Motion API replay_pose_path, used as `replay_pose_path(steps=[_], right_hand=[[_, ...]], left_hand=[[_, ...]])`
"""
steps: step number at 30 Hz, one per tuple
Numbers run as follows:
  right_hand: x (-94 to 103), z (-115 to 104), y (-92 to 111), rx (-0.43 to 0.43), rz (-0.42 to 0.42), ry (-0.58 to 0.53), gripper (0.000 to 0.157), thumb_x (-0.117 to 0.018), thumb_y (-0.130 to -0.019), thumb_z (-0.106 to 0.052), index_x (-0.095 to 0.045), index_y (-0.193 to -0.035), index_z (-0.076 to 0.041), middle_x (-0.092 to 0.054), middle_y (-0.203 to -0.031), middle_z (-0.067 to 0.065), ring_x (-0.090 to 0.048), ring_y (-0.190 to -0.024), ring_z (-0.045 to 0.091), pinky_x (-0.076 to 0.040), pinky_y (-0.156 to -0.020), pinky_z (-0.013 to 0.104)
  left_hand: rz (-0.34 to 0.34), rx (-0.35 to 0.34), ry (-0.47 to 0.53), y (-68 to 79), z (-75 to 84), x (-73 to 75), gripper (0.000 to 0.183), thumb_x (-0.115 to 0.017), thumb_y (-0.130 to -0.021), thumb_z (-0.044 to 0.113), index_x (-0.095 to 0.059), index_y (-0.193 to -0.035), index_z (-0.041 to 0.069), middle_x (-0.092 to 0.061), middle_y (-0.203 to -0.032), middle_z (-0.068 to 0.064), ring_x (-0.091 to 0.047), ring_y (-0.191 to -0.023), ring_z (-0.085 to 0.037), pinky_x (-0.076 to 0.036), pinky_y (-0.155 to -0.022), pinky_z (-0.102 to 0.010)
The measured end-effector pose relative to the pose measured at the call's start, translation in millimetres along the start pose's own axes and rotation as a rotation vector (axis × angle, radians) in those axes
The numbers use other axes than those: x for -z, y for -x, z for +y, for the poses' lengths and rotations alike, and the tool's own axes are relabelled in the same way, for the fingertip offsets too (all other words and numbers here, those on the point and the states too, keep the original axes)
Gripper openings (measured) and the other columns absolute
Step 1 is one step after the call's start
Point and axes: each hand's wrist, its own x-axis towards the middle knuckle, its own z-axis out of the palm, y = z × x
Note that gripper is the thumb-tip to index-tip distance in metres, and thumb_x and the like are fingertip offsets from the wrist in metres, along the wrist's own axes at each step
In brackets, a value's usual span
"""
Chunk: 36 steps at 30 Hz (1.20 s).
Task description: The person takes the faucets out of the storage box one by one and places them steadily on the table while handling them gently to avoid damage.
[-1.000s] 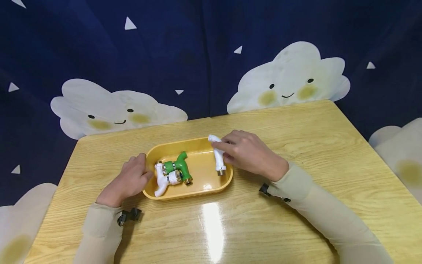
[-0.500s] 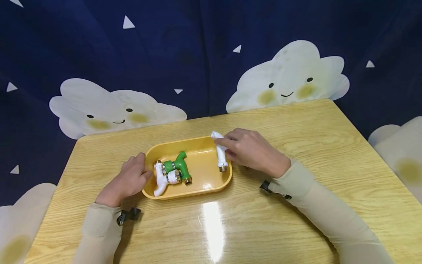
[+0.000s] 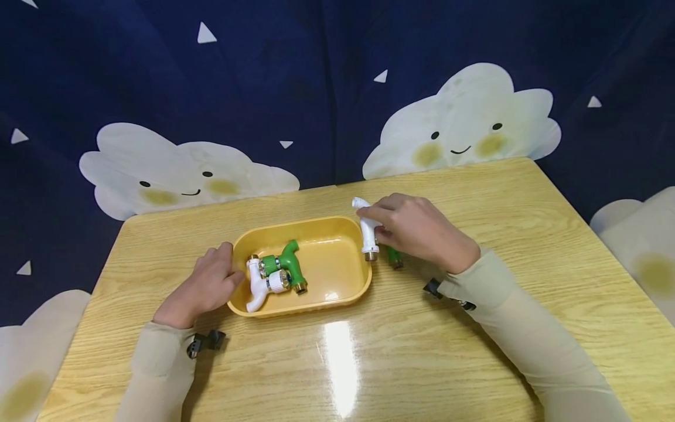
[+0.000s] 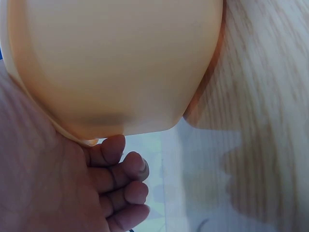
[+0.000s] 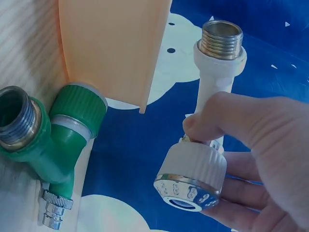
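Observation:
At the left end of a yellow plastic tub [image 3: 329, 266], my left hand [image 3: 205, 287] grips the rim; its curled fingertips [image 4: 135, 166] show below the rim in the left wrist view. My right hand [image 3: 422, 231] pinches a white tap [image 3: 368, 231] over the tub's right end. That tap's brass threaded inlet [image 5: 222, 41] and ribbed knob [image 5: 193, 162] show in the right wrist view. Beneath this hand, a green tap [image 5: 60, 145] with a metal nozzle lies on the table just right of the tub, mostly hidden in the head view.
Inside the tub, a white tap [image 3: 257, 287] and a green tap [image 3: 292, 266] lie together at the left. The wooden table [image 3: 474, 328] ends at the back against a dark blue curtain [image 3: 327, 88] with cloud prints.
My right hand has carried the white tap rightward and back, from above the tub's inside to its right rim. The green tap beneath has come into view. The left hand stays put.

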Motion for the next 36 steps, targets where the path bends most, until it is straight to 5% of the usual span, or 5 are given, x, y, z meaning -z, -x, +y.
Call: replay_pose_path(steps=[15,36], right_hand=[[1.4,13,2,-0.074,-0.086,-0.013,0.035,-0.079,-0.085,-0.009,-0.075,-0.12,-0.012,-0.076,-0.096,0.008,-0.067,-0.078,0.019,-0.057,-0.067,0.036],[1.9,23,2,-0.16,-0.195,-0.024,0.035,-0.079,-0.088,-0.013,-0.073,-0.123,-0.014,-0.073,-0.094,0.006,-0.059,-0.074,0.018,-0.052,-0.069,0.036]], left_hand=[[0.003,-0.015,0.008,-0.4,-2.0,-1.2,0.016,-0.052,-0.094,0.017,-0.045,-0.101,0.004,-0.046,-0.086,-0.011,-0.044,-0.087,-0.029,-0.031,-0.075,-0.036],[0.008,-0.02,0.008,-1.3,-3.2,-1.1,0.015,-0.052,-0.094,0.018,-0.045,-0.098,0.005,-0.046,-0.085,-0.01,-0.044,-0.087,-0.029,-0.03,-0.076,-0.037]])
